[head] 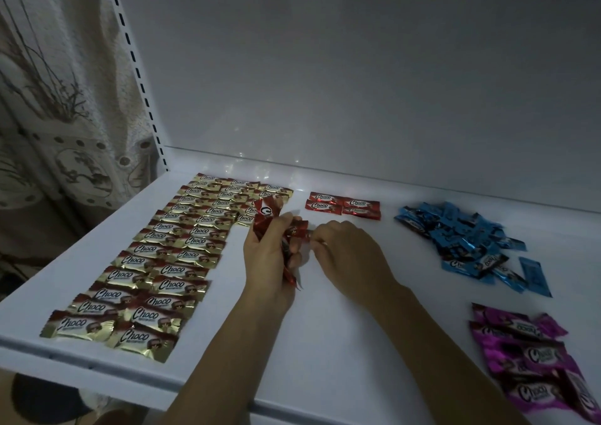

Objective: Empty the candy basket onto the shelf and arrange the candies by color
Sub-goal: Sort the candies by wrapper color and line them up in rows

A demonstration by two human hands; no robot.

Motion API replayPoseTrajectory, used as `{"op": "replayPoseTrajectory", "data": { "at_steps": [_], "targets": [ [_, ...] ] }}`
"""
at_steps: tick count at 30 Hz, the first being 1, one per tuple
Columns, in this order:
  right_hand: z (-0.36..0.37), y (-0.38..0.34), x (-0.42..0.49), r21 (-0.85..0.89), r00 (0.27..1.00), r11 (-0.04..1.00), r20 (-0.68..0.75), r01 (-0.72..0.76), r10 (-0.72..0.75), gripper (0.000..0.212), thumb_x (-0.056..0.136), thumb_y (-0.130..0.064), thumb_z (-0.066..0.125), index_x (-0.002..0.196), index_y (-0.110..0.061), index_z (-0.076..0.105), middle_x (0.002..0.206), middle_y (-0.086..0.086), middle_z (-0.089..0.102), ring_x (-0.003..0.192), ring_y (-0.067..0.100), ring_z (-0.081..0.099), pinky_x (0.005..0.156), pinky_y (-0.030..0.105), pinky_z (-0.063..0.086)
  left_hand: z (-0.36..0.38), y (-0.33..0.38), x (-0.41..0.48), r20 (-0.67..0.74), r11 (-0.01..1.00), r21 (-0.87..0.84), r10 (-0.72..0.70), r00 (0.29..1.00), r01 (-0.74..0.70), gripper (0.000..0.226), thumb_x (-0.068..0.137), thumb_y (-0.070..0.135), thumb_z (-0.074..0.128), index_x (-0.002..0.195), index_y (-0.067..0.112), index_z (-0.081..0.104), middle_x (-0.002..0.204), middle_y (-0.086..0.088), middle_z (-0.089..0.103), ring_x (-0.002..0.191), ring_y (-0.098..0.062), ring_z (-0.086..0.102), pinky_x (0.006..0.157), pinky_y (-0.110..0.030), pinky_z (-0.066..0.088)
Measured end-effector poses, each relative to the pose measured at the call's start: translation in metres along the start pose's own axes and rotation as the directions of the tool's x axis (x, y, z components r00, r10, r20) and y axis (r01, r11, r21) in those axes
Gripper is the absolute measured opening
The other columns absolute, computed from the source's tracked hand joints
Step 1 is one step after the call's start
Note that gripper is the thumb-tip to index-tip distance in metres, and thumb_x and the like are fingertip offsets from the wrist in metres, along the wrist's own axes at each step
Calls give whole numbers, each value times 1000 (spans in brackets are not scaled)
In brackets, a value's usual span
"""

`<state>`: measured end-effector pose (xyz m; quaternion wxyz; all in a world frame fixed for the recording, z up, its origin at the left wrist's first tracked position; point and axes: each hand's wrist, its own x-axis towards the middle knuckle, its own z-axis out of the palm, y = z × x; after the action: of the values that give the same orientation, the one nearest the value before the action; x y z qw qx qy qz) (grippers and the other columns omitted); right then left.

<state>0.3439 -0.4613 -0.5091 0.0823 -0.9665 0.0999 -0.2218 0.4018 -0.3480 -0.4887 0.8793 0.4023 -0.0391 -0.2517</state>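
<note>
My left hand [270,255] grips a bunch of red candies [266,213] above the middle of the white shelf [341,327]. My right hand [348,249] pinches the end of one red candy from that bunch. Gold candies [156,262] lie in neat overlapping rows on the left of the shelf. A few red candies [343,205] lie flat side by side near the back wall. Blue candies [461,236] sit in a loose pile on the right, and purple candies [536,359] are heaped at the front right. No basket is in view.
The shelf's front edge [97,369] runs along the bottom left. A slotted upright [136,66] stands at the shelf's left rear corner, with a patterned curtain [48,99] beyond it. The grey back wall [357,66] closes the rear.
</note>
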Motion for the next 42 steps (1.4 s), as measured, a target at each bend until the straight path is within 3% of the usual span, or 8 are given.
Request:
{"op": "replayPoseTrajectory", "data": {
  "at_steps": [13,22,25,27,30,33,38,42],
  "targets": [
    [16,6,13,-85,999,996,-18,-34,33,22,93,-18,51,106,-10,66,103,7,68,94,24,60,76,30,43,0,0,1,3,1000,-11,-2,1000,2,15,92,8,56,105,15,60,57,1,49,42,-7,40,34,-16,27],
    [20,10,13,10,990,992,60,-127,126,50,90,-32,26,113,-11,65,128,7,60,127,27,47,102,40,38,-2,-2,3,13,1000,-4,-3,1000,3,20,92,8,56,110,15,58,61,1,51,43,-7,40,34,-16,28],
    [21,10,13,97,992,988,-6,-122,124,55,92,-34,21,106,-11,69,118,7,66,117,24,55,100,38,40,-1,-2,3,10,1000,21,-5,1000,5,19,92,9,57,109,16,60,62,1,53,44,-7,41,34,-15,28],
    [5,1,15,361,970,912,-70,-194,234,40,98,-32,31,89,-19,68,92,-1,68,89,5,59,81,29,46,0,-3,3,15,999,55,0,1000,0,13,92,9,56,102,16,61,63,-1,54,44,-8,41,34,-16,29],
    [-23,-12,19,677,938,660,146,-327,315,31,90,-44,52,80,-20,68,76,-2,70,72,2,64,72,23,46,2,-4,2,28,992,124,3,1000,-7,9,93,9,56,85,14,56,64,-5,48,44,-10,39,35,-17,29],
    [-30,-15,16,760,929,541,242,-360,278,4,84,-27,70,85,-24,69,79,2,73,75,16,71,82,35,55,1,-5,3,55,990,139,-3,999,-5,8,94,11,56,87,14,53,63,-3,46,44,-9,37,34,-17,28],
    [-26,-9,8,773,935,555,138,-308,328,23,83,-6,66,88,-28,71,86,6,73,84,22,69,87,48,53,2,-5,1,107,987,157,-35,994,17,4,95,14,55,92,16,53,67,-5,50,43,-9,38,35,-16,24],
    [-30,-4,1,840,913,489,19,-235,407,26,84,0,64,83,-25,70,78,2,72,69,16,68,79,42,57,4,-6,-1,71,978,208,-11,997,-4,8,92,10,59,92,17,57,71,-4,53,46,-11,40,37,-18,29]
  ]
}}
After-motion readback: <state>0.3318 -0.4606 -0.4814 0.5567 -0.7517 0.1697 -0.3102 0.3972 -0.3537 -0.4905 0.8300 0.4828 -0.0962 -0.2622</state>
